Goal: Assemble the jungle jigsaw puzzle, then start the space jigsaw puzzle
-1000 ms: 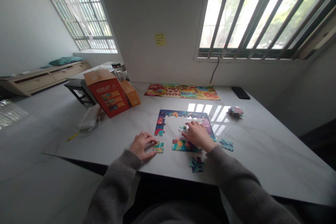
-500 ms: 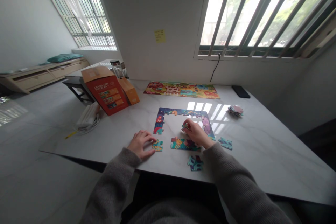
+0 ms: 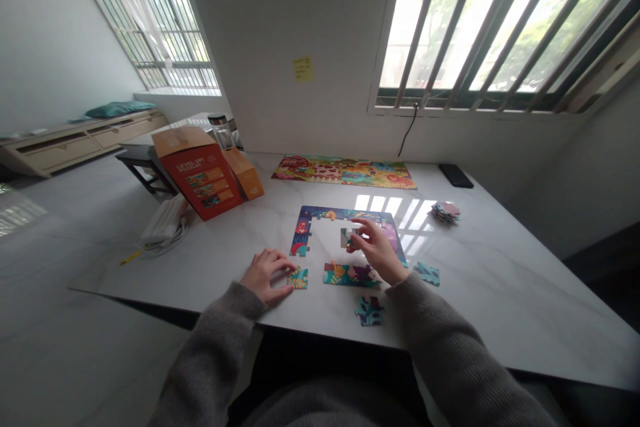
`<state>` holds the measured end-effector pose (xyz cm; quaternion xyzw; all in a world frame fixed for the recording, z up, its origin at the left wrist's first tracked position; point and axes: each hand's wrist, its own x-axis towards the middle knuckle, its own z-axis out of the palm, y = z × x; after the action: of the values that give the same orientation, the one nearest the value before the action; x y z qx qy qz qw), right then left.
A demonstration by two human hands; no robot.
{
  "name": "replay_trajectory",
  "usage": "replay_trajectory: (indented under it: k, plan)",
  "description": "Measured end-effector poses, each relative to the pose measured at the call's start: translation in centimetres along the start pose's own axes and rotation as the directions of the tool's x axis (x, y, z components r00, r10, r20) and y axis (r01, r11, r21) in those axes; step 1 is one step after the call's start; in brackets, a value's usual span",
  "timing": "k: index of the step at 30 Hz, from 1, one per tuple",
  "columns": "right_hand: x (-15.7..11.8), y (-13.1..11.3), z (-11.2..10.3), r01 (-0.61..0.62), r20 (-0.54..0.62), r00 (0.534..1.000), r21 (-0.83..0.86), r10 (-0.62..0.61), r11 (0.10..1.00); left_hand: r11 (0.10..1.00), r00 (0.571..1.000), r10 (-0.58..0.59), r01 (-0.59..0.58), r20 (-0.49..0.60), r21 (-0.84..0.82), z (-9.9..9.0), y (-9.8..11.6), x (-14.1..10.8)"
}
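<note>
Big barred windows (image 3: 493, 33) let soft light into a pale room, and a white stone table (image 3: 500, 293) stands under them. Just now, the right hand (image 3: 379, 250) has lifted a small jigsaw piece (image 3: 346, 237) up off the table. Its finger and thumb pinch the piece tight, and the piece is up in the air, inside a jigsaw border (image 3: 345, 214) with three sides. So this piece is not lying with the others now, and it is joined to nothing. The left hand (image 3: 265, 275) rests on the table with its fingers bent. Its fingertips are at the edge of another little piece (image 3: 299, 278), but I cannot tell if they are holding it. A row of joined pieces (image 3: 351, 275) lies just below the border. One loose clump of pieces (image 3: 370, 311) sits nearer the person, and another (image 3: 427, 273) sits to the right. Farther off, a small stack of pieces (image 3: 445, 212) sits by the patch of window light. A long, bright finished jigsaw (image 3: 344, 172) lies flat near the wall, and a red and orange box (image 3: 196, 181) stands at the left.
</note>
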<state>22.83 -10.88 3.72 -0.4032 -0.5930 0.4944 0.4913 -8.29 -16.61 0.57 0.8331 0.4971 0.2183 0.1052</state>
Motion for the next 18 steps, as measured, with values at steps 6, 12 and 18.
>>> replay_trajectory:
  k: [6, 12, 18]
  plan:
    - [0.13, 0.57, -0.24, 0.025, -0.032, 0.999, -0.174, -0.031, 0.985, 1.0, 1.0, 0.007, -0.007, -0.004, 0.001, 0.04, -0.08, 0.02]
    - [0.04, 0.7, -0.07, 0.006, -0.019, 1.0, -0.144, -0.009, 0.99, 1.0, 1.0, 0.008, -0.008, -0.005, 0.005, 0.1, -0.18, -0.01]
    - [0.05, 0.56, 0.14, -0.012, 0.003, 1.0, -0.083, 0.012, 0.996, 1.0, 1.0, 0.014, -0.014, -0.006, 0.005, 0.0, -0.14, -0.03]
